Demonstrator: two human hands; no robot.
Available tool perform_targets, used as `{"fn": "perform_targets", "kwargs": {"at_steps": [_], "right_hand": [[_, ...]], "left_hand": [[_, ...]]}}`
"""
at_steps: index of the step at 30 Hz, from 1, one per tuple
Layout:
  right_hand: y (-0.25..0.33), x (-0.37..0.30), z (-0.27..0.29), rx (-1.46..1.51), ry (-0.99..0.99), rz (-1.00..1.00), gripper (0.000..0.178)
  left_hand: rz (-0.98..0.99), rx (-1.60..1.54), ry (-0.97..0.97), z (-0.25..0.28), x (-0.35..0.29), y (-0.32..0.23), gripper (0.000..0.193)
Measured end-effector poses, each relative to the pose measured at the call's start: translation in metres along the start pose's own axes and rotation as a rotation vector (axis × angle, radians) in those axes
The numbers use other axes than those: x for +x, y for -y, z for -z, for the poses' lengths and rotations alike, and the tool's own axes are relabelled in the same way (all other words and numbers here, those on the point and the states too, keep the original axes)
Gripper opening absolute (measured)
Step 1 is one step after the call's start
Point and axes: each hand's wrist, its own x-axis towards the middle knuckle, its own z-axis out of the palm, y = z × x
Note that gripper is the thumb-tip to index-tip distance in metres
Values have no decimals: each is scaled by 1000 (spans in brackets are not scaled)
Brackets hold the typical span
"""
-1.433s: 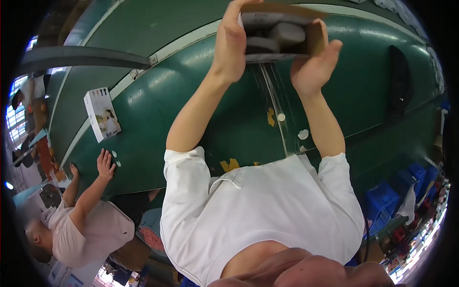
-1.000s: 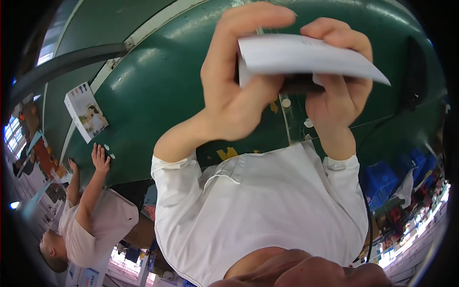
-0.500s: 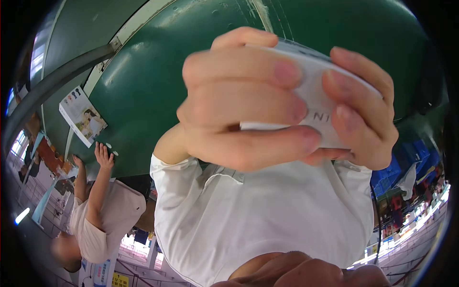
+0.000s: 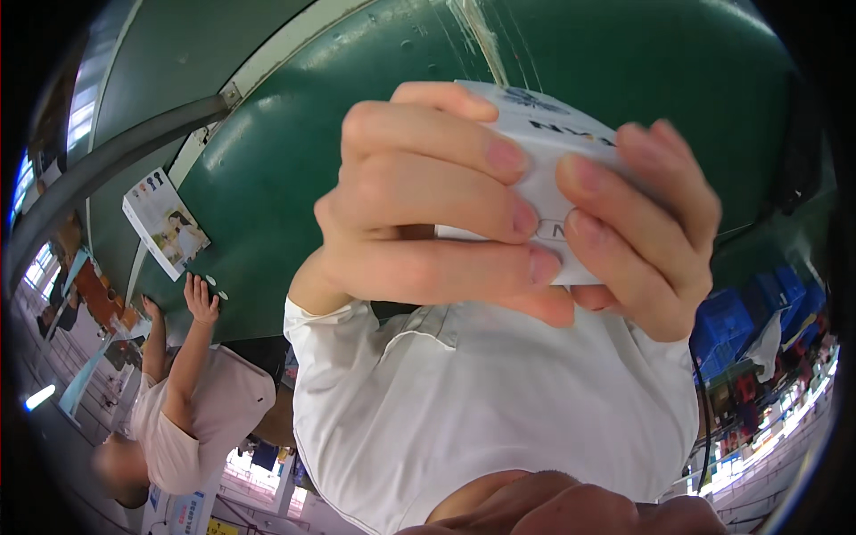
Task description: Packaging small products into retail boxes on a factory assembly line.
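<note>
White box (image 4: 546, 189): left hand (image 4: 397, 209), right hand (image 4: 655, 236) clamped on opposite sides, likely for steadiness; picture-printed carton (image 4: 166, 225) on table (image 4: 267, 178), left of White box.

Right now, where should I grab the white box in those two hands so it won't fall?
Best, I think, at its two opposite ends, coming from the left and the right together. The white box has flat faces and looks too wide for one small grip. The left hand and the right hand hold it that way, with its pale middle showing between them.
</note>
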Motion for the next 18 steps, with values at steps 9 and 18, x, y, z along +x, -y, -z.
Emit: {"fn": "perform_targets", "kwargs": {"at_steps": [9, 18], "right_hand": [[10, 3, 4, 98, -45, -80, 24], [10, 8, 14, 136, 27, -52, 36]], "left_hand": [[107, 27, -72, 0, 4, -19, 33], [44, 97, 27, 6, 11, -21, 33]]}}
